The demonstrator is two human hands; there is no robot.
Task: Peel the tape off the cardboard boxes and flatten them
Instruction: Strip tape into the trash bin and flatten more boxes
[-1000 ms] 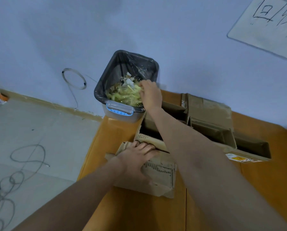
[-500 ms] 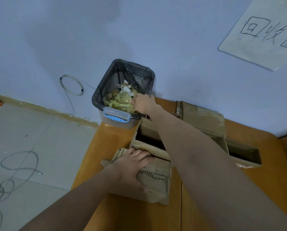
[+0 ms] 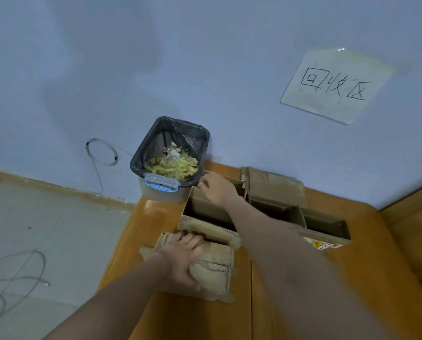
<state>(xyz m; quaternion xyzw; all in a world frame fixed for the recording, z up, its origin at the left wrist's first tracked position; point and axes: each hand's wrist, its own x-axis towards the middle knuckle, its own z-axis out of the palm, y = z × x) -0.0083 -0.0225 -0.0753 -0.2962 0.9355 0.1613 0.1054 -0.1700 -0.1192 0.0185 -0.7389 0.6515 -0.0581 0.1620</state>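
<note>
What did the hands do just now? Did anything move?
The right hand pulled back from over the bin toward the open box beside it; whether its grip holds anything is unclear. The left hand kept holding the folded cardboard on the table.

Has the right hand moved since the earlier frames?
Yes. The right hand has drawn back toward the person: it was over the waste in the black-lined plastic bin, and now sits off its rim, above the open brown cardboard box.

Black-lined bin [image 3: 161, 138] at table [image 3: 192, 320] corner, handwritten sign [image 3: 337, 85] on wall [image 3: 205, 57], wire loop [image 3: 101, 152], floor cable [image 3: 16, 266]
</note>
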